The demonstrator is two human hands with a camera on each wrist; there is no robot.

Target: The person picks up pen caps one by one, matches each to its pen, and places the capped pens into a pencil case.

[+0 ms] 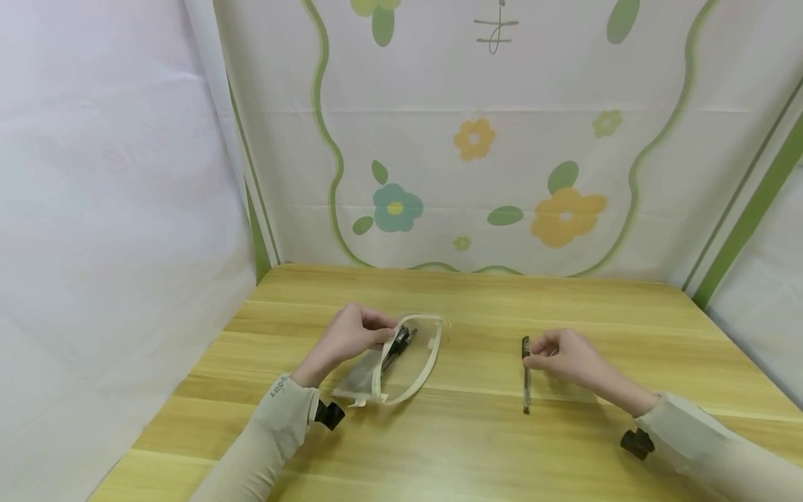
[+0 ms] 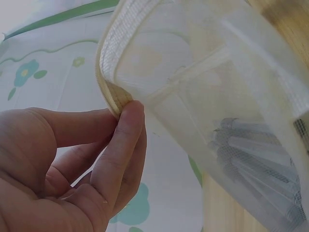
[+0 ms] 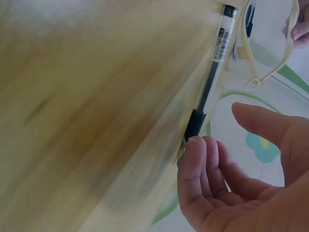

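My left hand pinches the zippered rim of a see-through mesh pencil pouch, thumb against fingers in the left wrist view. The pouch's mouth gapes to the right, and several pens with clear barrels lie inside. To the right, a single gel pen with a clear barrel, black grip and barcode label lies on the table. My right hand is beside its far end. In the right wrist view, the fingertips are right at the black grip, hiding part of the tip, while the thumb stands apart from the fingers.
Both hands work over a wood-grain table. A white cloth backdrop with printed flowers hangs at the table's far edge, and pale cloth walls close in the sides. Black cuff-worn cameras sit under both wrists.
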